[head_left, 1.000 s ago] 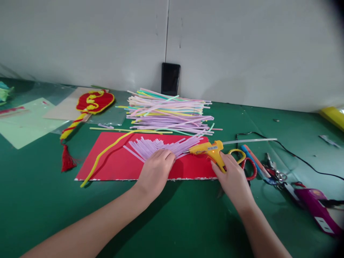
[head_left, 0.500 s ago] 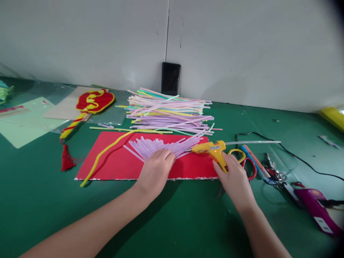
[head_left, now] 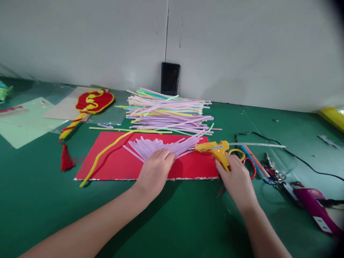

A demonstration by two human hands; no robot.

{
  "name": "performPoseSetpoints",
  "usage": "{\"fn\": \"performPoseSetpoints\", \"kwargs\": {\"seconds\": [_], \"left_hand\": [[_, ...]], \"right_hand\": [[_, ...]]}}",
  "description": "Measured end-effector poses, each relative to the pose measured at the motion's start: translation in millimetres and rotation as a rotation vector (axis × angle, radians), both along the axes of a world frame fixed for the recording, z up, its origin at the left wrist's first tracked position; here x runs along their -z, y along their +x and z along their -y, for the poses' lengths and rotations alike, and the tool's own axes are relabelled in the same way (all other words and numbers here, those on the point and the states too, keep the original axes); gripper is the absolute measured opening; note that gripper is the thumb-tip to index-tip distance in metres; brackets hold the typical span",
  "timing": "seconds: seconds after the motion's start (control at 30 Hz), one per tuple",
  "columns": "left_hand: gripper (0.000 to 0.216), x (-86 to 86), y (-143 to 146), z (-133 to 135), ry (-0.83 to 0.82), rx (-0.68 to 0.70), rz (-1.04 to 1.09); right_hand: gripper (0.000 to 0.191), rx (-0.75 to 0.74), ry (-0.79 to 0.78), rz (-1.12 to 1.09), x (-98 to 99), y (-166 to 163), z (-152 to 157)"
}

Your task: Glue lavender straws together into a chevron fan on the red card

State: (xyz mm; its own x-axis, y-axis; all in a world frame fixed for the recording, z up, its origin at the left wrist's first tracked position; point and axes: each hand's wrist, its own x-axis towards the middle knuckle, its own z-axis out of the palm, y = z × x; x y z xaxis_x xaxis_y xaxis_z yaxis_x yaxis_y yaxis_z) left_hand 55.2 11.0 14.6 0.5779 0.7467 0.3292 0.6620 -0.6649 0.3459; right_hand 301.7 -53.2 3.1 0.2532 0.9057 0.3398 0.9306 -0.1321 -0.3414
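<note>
My left hand [head_left: 155,171] lies on a fan of purple straw pieces [head_left: 158,147] spread on a red card [head_left: 113,163], its fingers curled down and pressing them. My right hand [head_left: 238,179] is closed around the handle of a yellow glue gun [head_left: 213,147]. The gun's nozzle points left, close to the right end of the purple fan. A clear glue stick [head_left: 258,145] sticks out of the gun's back. A long yellow straw [head_left: 104,152] curves across the card's left part.
A pile of pastel straws [head_left: 168,111] lies behind the card. Scissors [head_left: 245,161], pens and a purple tool [head_left: 315,208] sit to the right, with a black cable [head_left: 295,156]. A red and yellow fan ornament [head_left: 90,104] lies at the left, and a phone [head_left: 170,79] leans on the wall.
My right hand has drawn the glue gun a little to the right, away from the purple fan. My left hand has stayed put.
</note>
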Motion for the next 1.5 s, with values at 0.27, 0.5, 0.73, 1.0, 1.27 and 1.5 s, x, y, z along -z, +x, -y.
{"fn": "performPoseSetpoints", "kwargs": {"seconds": [0.27, 0.5, 0.73, 1.0, 1.27, 1.5], "left_hand": [[0.014, -0.7, 0, 0, 0.001, -0.002, -0.007], [0.013, -1.3, 0, 0, -0.006, -0.002, -0.007], [0.013, -2.4, 0, 0, 0.002, 0.006, -0.012], [0.01, -1.4, 2, -3, 0.048, -0.026, -0.005], [0.014, -12.4, 1, -5, -0.023, -0.02, -0.074], [0.009, -15.1, -2, -7, -0.025, 0.011, -0.087]], "right_hand": [[0.045, 0.011, -0.007, 0.005, -0.6, 1, 0], [0.044, 0.02, 0.003, 0.034, -0.9, 2, 0], [0.044, 0.055, 0.021, 0.075, -1.5, 3, -1], [0.046, 0.278, 0.07, 0.088, -12.2, 12, -6], [0.057, 0.495, -0.085, 0.055, -12.8, 28, -7], [0.054, 0.429, 0.116, 0.183, -18.2, 19, -6]]}}
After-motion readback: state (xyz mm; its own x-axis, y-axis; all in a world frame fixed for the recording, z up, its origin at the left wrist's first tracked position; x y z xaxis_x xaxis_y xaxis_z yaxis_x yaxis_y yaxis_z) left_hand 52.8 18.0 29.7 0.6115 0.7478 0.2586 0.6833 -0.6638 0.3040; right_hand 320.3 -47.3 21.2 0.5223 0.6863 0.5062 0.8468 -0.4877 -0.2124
